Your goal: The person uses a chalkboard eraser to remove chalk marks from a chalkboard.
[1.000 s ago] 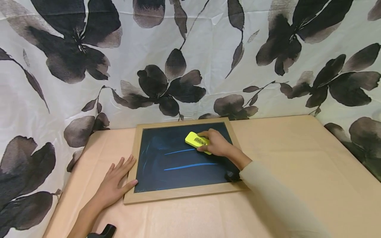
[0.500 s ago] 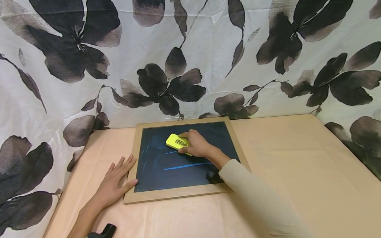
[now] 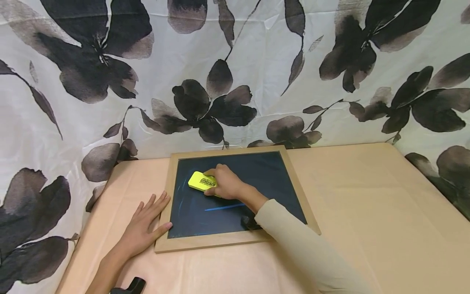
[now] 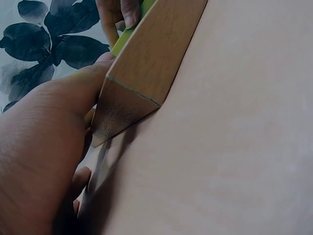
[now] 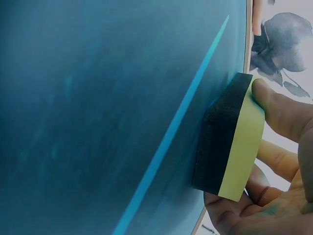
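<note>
My right hand point(image 3: 228, 183) grips a yellow board eraser point(image 3: 202, 181) by its right end, over the left half of a small chalkboard point(image 3: 271, 175). In the right wrist view, the dark felt side of the eraser point(image 5: 230, 137) faces the board, with thumb and fingers on its yellow body. One blue line point(image 3: 225, 207) runs across the board below that hand, partly behind the wrist. My left hand point(image 3: 143, 224) lies with spread fingers at the left of the wooden frame point(image 3: 164, 241), its thumb resting on the frame. The left wrist view shows the frame's corner point(image 4: 129, 93) beside the thumb.
The board lies on a table with a peach cover point(image 3: 367, 196). Behind it hangs a white cloth with dark flowers point(image 3: 257, 61). A black device point(image 3: 130, 286) sits by the left wrist, another point(image 3: 249, 222) at the right wrist. Faint blue streaks mark the board's left side.
My right hand has moved left across the board with the eraser. The upper blue line, visible earlier, no longer shows. The left hand has stayed at the frame.
</note>
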The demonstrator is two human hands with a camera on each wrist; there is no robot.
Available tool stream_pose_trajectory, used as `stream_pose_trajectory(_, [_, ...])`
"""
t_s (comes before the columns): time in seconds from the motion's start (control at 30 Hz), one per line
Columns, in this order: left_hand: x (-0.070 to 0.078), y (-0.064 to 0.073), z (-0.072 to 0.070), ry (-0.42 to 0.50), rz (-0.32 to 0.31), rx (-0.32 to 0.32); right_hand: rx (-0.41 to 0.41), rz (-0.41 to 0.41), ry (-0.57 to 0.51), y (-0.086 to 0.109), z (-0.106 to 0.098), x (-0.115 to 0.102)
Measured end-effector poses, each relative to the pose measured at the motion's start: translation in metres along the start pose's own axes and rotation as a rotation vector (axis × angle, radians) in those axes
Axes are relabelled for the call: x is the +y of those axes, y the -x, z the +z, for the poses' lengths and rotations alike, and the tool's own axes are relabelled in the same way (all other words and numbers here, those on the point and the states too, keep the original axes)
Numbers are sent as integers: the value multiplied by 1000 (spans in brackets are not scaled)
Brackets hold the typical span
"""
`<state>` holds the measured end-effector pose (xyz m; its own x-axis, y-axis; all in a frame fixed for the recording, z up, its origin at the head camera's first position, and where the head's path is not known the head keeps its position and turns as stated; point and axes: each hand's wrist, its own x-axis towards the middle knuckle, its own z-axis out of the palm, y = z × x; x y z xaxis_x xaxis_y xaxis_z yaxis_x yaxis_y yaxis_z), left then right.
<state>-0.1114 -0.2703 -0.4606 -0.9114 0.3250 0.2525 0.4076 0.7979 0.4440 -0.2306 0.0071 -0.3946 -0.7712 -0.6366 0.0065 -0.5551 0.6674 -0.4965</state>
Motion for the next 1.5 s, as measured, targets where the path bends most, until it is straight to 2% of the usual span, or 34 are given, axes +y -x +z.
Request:
stream_pose_trajectory(0.3, [0,-1,0,-12,5,14,-75,-44,87,3,-4,-7])
stream_pose_trajectory(0.5, [2,0,4,4,1,4,-116,-37,31,16,-17,6])
stream_pose_trajectory(0.83, [3,0,-1,4,-9,11,11,75,17,64,-54,58])
stream_pose_trajectory(1.1, [0,0,0,-1,-6,12,135,148,28,98,-62,105])
stream_pose_trajectory(1.3, [0,1,2,9,-4,2,171,152,-18,107,-58,113])
stream_pose_trajectory(1.5, [1,1,3,-1,-3,7,178,134,-41,97,-53,105])
